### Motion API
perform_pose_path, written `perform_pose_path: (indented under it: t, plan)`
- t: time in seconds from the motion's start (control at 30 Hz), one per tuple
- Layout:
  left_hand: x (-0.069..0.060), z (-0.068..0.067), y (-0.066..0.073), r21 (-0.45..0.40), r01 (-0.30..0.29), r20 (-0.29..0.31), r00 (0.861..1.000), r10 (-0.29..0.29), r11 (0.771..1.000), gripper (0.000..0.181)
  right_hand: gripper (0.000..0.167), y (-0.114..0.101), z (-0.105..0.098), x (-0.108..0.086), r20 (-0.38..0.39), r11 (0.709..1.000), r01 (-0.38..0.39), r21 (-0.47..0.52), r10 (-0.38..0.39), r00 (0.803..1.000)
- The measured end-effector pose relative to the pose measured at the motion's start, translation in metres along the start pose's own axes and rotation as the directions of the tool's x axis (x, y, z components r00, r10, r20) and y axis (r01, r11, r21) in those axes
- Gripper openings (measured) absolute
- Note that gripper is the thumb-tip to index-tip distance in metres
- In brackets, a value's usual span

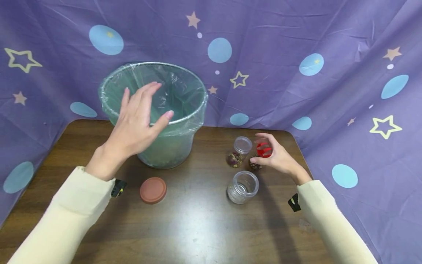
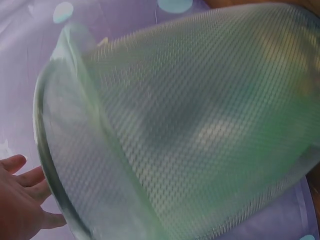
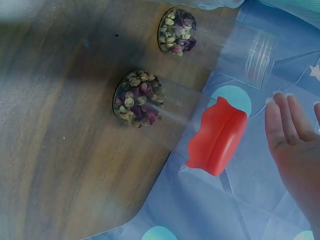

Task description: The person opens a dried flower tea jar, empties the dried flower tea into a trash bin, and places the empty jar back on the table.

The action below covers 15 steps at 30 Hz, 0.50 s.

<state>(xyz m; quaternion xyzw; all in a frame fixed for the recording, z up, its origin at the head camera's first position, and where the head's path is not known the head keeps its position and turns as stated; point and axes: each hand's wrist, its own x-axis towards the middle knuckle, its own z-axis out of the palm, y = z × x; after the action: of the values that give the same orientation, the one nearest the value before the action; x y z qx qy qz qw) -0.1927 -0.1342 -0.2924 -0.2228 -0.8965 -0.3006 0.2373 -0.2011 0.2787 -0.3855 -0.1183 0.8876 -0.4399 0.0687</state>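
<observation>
Two hands in cream sleeves reach across a brown table, its rounded back corners set against a purple curtain (image 1: 270, 36) printed with stars and pale-blue ovals. The left hand (image 1: 134, 123), fingers spread and thumb wide, hovers at the near-left rim of an upright mesh wastebasket (image 1: 166, 148); whether it touches the rim cannot be told. The right hand (image 1: 277, 156), also wide and holding nothing, stands just beside a red-lidded jar (image 3: 172, 120) near the table's right edge, a gap showing between fingertips and lid in the right wrist view. A clear-lidded jar (image 1: 238, 152) stands just to its left, near the back edge. Wood grain stretches between a flat, round terracotta lid (image 1: 153, 190) at left and a squat, thick-rimmed clear jar (image 1: 234, 192) in front of the pair, then on toward the viewer. Translucent green plastic lines the basket and folds crinkled over its round mouth. Dried rosebuds (image 3: 140, 100), wrinkled cream and plum, fill both lidded jars' bottoms; the smooth red lid has a scalloped edge.
</observation>
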Motion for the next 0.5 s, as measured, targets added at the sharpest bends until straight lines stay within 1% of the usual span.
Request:
perform_pose_path:
  t: [0.1, 0.17, 0.3, 0.5]
  plan:
    - [-0.005, 0.009, 0.005, 0.017, -0.048, -0.011, 0.999, 0.048, 0.999, 0.071, 0.087, 0.0, 0.002, 0.004, -0.003, 1.0, -0.016, -0.009, 0.016, 1.0]
    - [-0.008, 0.014, 0.009, 0.021, -0.094, -0.03, 0.995, 0.095, 0.995, 0.071, 0.088, 0.0, 0.003, 0.006, 0.0, 0.999, -0.025, -0.02, 0.025, 1.0]
    - [-0.013, 0.026, 0.018, 0.015, -0.19, -0.072, 0.979, 0.191, 0.982, 0.071, 0.089, 0.001, 0.006, 0.01, 0.003, 0.998, -0.035, -0.044, 0.035, 0.999]
    - [-0.019, 0.041, 0.026, -0.025, -0.269, -0.104, 0.959, 0.265, 0.963, 0.067, 0.09, 0.001, 0.013, 0.019, -0.007, 0.993, -0.025, -0.115, 0.025, 1.0]
